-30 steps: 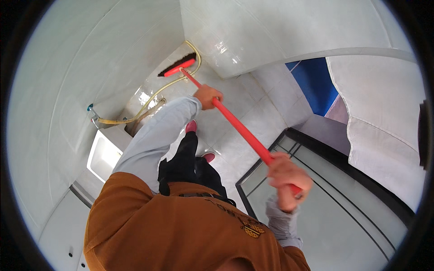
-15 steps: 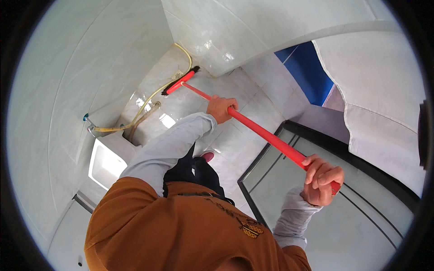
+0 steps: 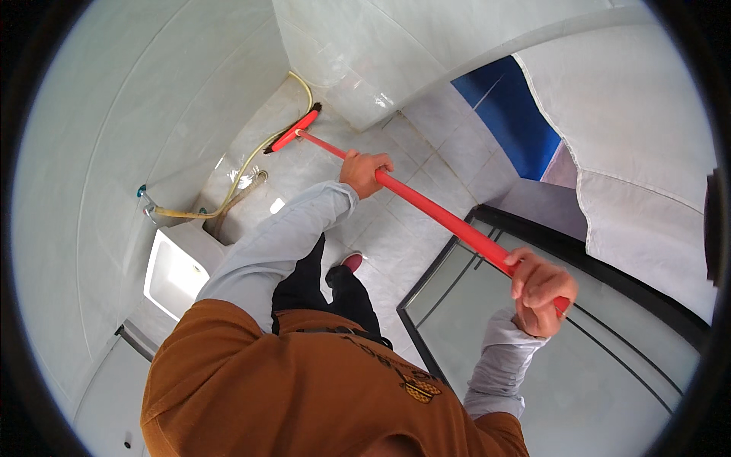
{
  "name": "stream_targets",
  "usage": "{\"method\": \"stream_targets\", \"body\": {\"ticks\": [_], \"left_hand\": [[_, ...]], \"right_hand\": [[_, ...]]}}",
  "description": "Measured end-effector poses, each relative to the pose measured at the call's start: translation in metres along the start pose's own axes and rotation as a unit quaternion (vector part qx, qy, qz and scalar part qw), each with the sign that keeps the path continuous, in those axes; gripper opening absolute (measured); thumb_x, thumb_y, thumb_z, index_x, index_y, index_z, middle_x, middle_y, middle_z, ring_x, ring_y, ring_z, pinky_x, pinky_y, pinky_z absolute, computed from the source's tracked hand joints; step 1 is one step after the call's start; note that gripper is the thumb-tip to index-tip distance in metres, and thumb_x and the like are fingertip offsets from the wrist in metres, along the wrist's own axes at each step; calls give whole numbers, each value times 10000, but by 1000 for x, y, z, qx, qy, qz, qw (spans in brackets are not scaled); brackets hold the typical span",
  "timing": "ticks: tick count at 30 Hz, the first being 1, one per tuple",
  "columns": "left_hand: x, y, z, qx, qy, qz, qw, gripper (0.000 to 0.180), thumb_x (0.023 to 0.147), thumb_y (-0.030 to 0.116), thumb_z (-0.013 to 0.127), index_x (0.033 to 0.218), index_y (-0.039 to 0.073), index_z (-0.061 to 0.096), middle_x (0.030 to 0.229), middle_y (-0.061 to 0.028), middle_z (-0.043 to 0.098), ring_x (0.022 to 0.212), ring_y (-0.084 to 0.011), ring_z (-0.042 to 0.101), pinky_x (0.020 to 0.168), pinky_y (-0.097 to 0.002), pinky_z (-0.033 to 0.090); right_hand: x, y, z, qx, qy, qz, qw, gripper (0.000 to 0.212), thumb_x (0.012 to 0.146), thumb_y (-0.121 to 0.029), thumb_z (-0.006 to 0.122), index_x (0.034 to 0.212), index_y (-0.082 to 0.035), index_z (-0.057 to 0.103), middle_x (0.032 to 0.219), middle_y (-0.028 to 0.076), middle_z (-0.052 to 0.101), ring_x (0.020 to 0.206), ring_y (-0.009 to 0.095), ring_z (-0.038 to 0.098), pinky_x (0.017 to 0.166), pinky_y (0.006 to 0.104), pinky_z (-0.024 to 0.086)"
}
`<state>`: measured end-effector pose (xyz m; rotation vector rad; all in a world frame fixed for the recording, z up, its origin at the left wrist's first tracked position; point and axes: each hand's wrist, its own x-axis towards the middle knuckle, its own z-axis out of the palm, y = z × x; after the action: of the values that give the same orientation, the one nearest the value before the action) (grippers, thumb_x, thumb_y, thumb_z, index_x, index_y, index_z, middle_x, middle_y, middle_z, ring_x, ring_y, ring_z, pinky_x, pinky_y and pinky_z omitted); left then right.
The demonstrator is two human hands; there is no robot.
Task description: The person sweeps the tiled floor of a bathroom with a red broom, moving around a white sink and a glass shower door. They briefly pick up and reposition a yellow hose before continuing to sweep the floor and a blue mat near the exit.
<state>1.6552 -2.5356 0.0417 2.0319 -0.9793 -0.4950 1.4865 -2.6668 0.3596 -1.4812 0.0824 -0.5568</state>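
A red broom [image 3: 434,209] slants across the view from far left to near right. Its red head with black bristles [image 3: 295,131] rests on the tiled floor, against the yellow hose [image 3: 259,149]. My left hand [image 3: 365,174] is closed round the handle partway down, nearer the head. Close to the handle's upper end, my right hand [image 3: 542,293] grips it, with the red tip poking out past the fingers.
To the left, a white basin [image 3: 177,276] stands below a wall tap [image 3: 146,199] that feeds the hose. A black-framed glass door [image 3: 487,305] is at the right, beneath a white curtain [image 3: 632,145]. My red shoe [image 3: 352,261] shows on the wet floor.
The broom head has shifted slightly left and away from me along the floor. My left hand moved a little the same way, and both hands keep their grip.
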Motion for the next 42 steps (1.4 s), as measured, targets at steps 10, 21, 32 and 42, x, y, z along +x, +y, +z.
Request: {"method": "stream_targets", "body": {"ticks": [10, 21, 32, 42], "left_hand": [[-24, -5, 41, 48, -146, 35, 987, 89, 731, 211, 650, 818, 199, 634, 767, 8, 671, 761, -220, 645, 752, -403, 395], [-196, 119, 75, -104, 180, -76, 975, 285, 669, 61, 697, 920, 163, 607, 663, -33, 549, 666, -229, 578, 636, -368, 392], [-297, -9, 59, -31, 176, -247, 952, 218, 744, 195, 660, 958, 236, 653, 702, -84, 625, 682, -292, 613, 628, -412, 467], [-244, 78, 17, -40, 225, -138, 964, 129, 744, 236, 705, 845, 174, 654, 630, -39, 600, 617, -215, 592, 639, -346, 415]], "right_hand": [[-103, 2, -12, -66, 67, 53, 994, 71, 683, 43, 515, 662, -23, 532, 553, 62, 491, 583, 231, 525, 843, 539, 424], [-116, -73, -51, 55, 44, 34, 997, 120, 867, -180, 550, 890, -102, 461, 552, -19, 413, 484, 132, 408, 682, 396, 424], [-152, 15, 46, 4, -139, 236, 962, 156, 885, -104, 544, 850, 28, 620, 774, 85, 614, 629, 77, 499, 598, 232, 422], [-64, -67, 58, 55, -179, 47, 981, 214, 846, -159, 504, 676, -32, 533, 559, 78, 527, 473, 160, 462, 623, 405, 458]]}}
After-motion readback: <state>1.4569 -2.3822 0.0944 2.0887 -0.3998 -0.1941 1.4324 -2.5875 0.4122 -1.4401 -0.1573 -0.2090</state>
